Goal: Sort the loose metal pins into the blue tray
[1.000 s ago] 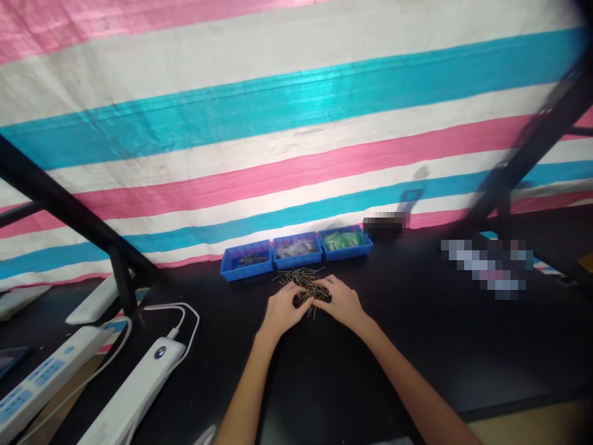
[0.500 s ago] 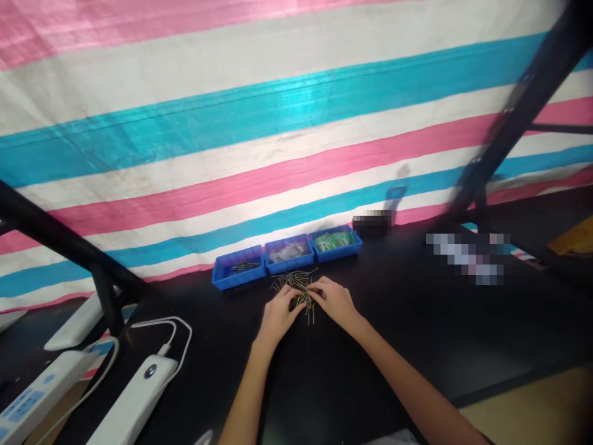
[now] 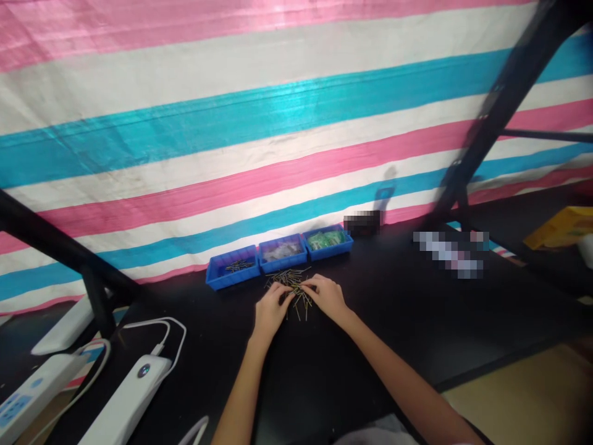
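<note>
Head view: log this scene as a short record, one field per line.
Left grip: at the pile's left side; hold unclear
Right grip: at the pile's right side; hold unclear
Pile: thin metal pieces, loose on the black table
Left tray: blue, similar thin pieces
Middle tray: blue, pale contents
Right tray: blue, green contents
Backdrop: striped sheet

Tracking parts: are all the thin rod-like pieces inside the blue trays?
No, a loose pile of them lies on the black table.
</note>
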The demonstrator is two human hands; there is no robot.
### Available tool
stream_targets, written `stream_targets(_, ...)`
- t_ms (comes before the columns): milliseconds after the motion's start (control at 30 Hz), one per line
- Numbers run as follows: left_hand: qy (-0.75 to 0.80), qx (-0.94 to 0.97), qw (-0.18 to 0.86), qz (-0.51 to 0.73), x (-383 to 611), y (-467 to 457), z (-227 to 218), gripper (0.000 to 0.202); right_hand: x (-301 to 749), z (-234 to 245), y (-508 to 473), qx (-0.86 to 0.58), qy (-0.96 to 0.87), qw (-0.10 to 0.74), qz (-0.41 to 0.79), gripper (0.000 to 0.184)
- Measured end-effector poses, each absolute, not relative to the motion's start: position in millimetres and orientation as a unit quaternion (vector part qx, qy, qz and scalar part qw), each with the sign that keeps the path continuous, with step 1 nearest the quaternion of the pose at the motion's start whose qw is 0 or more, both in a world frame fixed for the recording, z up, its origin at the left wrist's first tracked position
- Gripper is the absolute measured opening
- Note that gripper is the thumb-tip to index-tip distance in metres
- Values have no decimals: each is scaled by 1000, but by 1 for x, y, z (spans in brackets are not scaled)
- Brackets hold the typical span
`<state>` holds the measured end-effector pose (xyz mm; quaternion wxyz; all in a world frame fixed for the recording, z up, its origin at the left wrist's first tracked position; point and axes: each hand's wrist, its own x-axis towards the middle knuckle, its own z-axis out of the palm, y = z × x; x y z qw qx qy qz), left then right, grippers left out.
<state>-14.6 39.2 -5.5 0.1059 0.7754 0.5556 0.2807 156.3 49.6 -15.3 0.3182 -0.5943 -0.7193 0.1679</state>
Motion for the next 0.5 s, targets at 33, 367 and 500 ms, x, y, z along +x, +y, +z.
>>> stream_targets(33, 561, 769, 107, 288, -15, 40, -6, 21, 157, -16, 50, -597, -717, 318, 167, 16)
stream_targets(367, 563, 750, 134, 321, -17, 44, -15, 25, 157, -16, 50, -612, -723, 285, 148, 21)
stream_targets(500, 555, 757, 128, 320, -15, 43, -12, 21, 157, -15, 50, -609, -728, 276, 154, 20)
